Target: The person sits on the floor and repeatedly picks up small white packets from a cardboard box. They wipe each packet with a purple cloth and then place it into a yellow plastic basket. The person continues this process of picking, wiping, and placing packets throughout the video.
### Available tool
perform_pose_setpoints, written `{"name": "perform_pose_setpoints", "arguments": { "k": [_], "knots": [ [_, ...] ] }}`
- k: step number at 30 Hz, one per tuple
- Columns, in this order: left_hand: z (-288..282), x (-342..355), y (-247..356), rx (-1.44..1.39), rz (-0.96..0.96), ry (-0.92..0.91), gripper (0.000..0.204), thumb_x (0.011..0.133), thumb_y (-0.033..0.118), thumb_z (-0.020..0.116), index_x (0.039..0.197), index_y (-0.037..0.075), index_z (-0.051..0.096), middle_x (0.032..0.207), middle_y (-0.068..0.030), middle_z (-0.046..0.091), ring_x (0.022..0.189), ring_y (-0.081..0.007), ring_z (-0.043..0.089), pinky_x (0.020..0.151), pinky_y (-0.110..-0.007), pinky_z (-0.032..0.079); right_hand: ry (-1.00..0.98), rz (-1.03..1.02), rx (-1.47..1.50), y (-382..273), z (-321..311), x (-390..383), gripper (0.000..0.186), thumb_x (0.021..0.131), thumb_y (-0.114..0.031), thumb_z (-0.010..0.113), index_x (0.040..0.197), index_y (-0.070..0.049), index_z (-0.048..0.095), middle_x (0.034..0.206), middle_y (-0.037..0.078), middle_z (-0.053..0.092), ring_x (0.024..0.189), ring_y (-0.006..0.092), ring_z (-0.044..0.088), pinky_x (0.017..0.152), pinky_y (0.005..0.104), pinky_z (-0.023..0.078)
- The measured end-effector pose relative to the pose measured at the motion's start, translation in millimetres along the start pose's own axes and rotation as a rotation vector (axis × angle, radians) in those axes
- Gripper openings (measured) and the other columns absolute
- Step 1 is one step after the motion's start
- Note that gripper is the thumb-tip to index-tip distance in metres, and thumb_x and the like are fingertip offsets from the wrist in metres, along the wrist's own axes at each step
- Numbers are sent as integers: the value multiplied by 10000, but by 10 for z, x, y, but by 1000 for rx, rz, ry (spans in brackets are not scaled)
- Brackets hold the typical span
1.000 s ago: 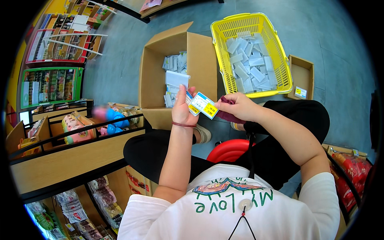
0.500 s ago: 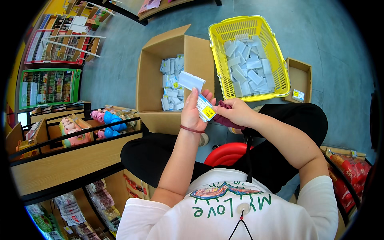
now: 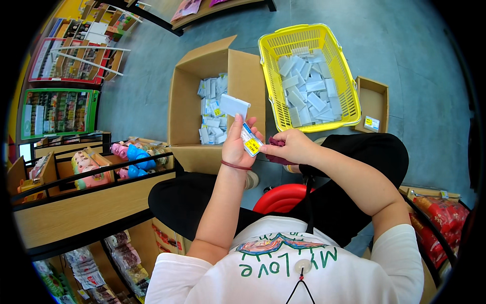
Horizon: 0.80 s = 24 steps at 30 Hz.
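My left hand point(image 3: 239, 146) is palm up and closed, a pale plastic label holder point(image 3: 234, 105) gripped at its fingertips. Across the palm lies a white, blue and yellow price tag point(image 3: 251, 140). My right hand point(image 3: 293, 146) is closed on a crumpled maroon cloth point(image 3: 276, 155), and its thumb touches the tag's lower corner. Beyond my left hand stands an open cardboard box point(image 3: 246, 76), holding many label holders, some with tags inside. A yellow plastic basket point(image 3: 351, 93) at the right contains a heap of similar pale holders.
A shallow cardboard tray point(image 3: 373, 93) with one tag in it sits right of the basket. Shelves with toys point(image 3: 136, 158) and packaged goods stand at the left. Red packages point(image 3: 439, 215) are at the lower right. A red round object point(image 3: 283, 197) shows between my legs.
The whole view has shifted slightly. The price tag has turned steeper in my left hand, and my right thumb has moved down to its lower corner. Both hands keep their holds.
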<state>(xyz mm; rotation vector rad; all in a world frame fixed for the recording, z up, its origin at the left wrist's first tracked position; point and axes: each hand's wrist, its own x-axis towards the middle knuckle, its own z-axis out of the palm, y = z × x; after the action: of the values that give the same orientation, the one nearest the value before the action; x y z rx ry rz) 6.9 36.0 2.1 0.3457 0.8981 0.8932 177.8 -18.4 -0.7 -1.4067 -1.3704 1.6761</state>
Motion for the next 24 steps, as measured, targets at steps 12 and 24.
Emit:
{"name": "perform_pose_setpoints", "arguments": {
  "k": [12, 24],
  "knots": [
    [-48, 85, -64, -232, -128, -55, 220, 926, 329, 522, 988, 128, 588, 838, -20, 582, 618, -110, 487, 562, -253, 448, -81, 16, 157, 34, 23, -38, 395, 802, -389, 685, 866, 0, 666, 749, 51, 648, 658, 103, 596, 608, 236, 480],
    [-256, 279, -703, 418, -305, -3, 137, 871, 206, 626, 867, 90, 554, 706, -2, 551, 545, -68, 447, 471, -208, 379, -537, -226, -332, 8, 240, -326, 502, 817, -519, 595, 784, -21, 648, 675, 131, 621, 630, 271, 592, 591, 356, 457]
  ]
}}
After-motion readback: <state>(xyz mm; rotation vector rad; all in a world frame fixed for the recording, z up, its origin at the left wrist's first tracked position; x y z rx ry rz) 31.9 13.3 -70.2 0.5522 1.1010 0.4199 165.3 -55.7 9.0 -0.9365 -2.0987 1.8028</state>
